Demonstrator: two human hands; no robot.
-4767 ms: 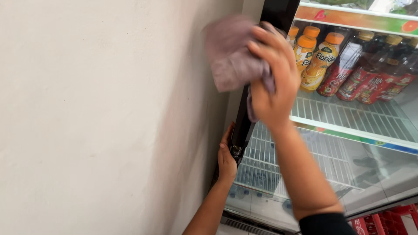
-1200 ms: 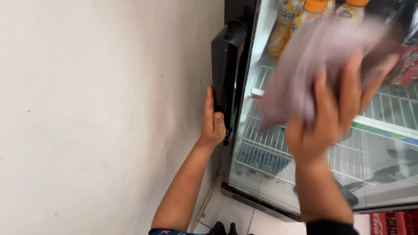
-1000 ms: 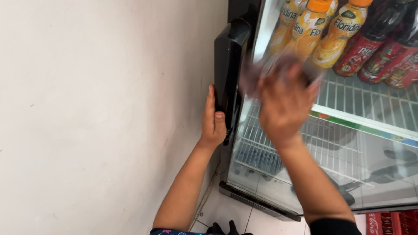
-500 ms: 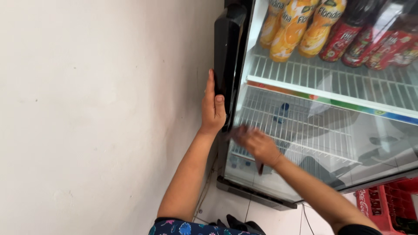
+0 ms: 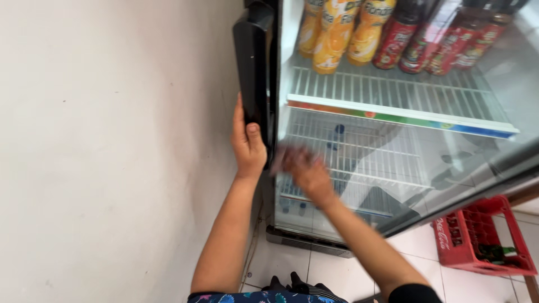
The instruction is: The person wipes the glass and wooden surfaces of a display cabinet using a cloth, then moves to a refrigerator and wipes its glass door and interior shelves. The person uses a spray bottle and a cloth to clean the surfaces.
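A glass-door drinks fridge [image 5: 393,140] stands against a pale wall. My left hand [image 5: 248,143] grips the lower end of its black vertical door handle [image 5: 252,67], thumb on the front. My right hand [image 5: 306,168] is blurred and pressed flat against the lower left of the glass door, with a pale pinkish cloth [image 5: 281,160] under its fingers. Orange and red drink bottles [image 5: 348,28] stand on the upper wire shelf behind the glass. The lower shelves look bare.
The pale wall [image 5: 112,151] fills the left side, close to the handle. A red plastic bottle crate [image 5: 483,235] sits on the white tiled floor at the lower right. The fridge's grey base grille [image 5: 309,241] runs along the floor.
My right hand with the cloth has dropped from the upper glass near the bottles down to the lower left of the door. My left hand has stayed on the handle.
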